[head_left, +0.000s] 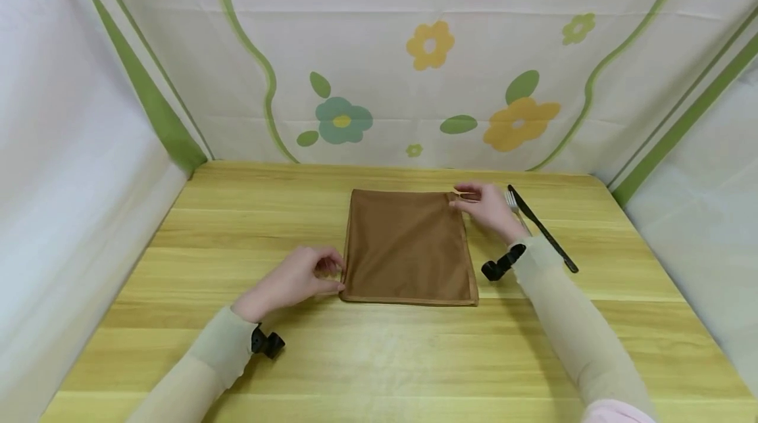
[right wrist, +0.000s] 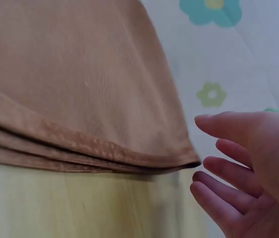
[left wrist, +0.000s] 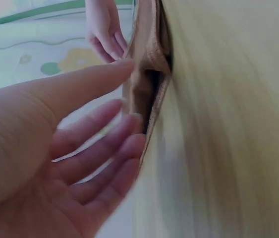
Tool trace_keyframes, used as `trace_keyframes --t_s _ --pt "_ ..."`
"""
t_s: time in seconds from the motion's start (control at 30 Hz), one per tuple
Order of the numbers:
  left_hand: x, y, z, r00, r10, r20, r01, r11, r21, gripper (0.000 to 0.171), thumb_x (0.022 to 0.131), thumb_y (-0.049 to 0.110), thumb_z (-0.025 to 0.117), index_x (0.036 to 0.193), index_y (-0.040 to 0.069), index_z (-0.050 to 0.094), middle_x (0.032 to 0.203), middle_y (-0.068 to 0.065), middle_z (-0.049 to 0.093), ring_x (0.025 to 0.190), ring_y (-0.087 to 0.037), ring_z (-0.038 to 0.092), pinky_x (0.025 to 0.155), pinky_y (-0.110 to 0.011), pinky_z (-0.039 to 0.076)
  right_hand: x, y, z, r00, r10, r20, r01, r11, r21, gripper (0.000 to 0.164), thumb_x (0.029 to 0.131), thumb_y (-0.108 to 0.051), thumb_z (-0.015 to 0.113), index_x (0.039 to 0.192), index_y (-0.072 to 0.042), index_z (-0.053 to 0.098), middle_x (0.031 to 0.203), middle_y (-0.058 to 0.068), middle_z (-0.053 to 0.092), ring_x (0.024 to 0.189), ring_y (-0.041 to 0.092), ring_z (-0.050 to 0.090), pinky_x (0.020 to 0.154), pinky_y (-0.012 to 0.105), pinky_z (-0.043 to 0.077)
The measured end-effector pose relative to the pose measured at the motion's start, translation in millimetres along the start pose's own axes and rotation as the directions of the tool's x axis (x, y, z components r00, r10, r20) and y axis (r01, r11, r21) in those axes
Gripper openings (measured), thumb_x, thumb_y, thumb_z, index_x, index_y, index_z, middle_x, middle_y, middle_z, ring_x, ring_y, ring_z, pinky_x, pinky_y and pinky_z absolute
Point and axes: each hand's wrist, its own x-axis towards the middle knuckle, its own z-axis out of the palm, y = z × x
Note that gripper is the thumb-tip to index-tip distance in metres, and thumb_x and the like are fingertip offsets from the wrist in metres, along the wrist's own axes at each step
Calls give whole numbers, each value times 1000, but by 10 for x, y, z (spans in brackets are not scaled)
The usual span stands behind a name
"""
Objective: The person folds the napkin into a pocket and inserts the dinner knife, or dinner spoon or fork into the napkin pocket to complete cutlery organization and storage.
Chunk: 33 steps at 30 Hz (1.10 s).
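Observation:
A brown cloth napkin (head_left: 408, 248), folded into a square of several layers, lies flat in the middle of the wooden table. At its near left corner is my left hand (head_left: 302, 275). The left wrist view shows that thumb and the fingers (left wrist: 104, 144) spread apart beside the cloth's edge (left wrist: 141, 54), where the layers gape a little; contact is hard to judge. My right hand (head_left: 488, 209) is at the far right corner. Seen from the right wrist, its thumb and fingers (right wrist: 231, 171) are parted just off the corner of the stacked layers (right wrist: 80, 84), pinching nothing.
A fork (head_left: 511, 200), partly hidden by my right hand and wrist, lies to the right of the napkin. Alongside it is a black knife (head_left: 545, 232). A white flowered curtain (head_left: 385, 81) stands behind the table (head_left: 254, 212), and white cloth hangs at both sides.

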Motion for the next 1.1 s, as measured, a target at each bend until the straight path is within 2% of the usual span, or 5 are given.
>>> trace_keyframes --t_s 0.1,0.27,0.57,0.77,1.1 --pt "5 57 -4 998 53 -25 -52 998 28 34 86 18 86 116 10 73 111 0 70 103 -21 63 90 -43 53 -120 -62 -19 997 -74 13 75 997 -19 52 95 -25 77 138 0 60 136 19 61 127 37 56 98 48 51" --pt "20 120 39 988 146 48 -150 984 96 36 86 19 85 120 14 75 119 4 69 114 -20 61 100 -46 48 -433 -184 -1 983 -163 89 168 984 -51 53 90 -30 81 133 -2 65 131 16 65 120 36 61 97 48 52" --pt "12 31 109 981 149 122 -168 971 167 32 84 12 86 114 13 77 113 7 68 109 -17 62 98 -42 50 -1077 -238 175 917 -231 325 287 948 -136 40 83 -29 88 116 -11 76 111 -1 73 99 18 68 87 41 56" --pt "34 14 102 981 142 130 -161 975 152 31 84 7 84 113 12 77 111 7 68 107 -17 63 95 -41 52 -1276 -161 216 903 -268 336 342 921 -184 38 80 -27 90 114 -18 76 112 -10 70 102 13 64 90 41 53" --pt "118 12 115 988 111 107 -125 983 138 21 88 5 79 107 13 79 104 7 70 98 -14 65 85 -35 55 -1306 -103 226 903 -308 299 380 897 -224 35 80 -14 89 112 -17 75 110 -10 70 101 12 64 88 38 54"
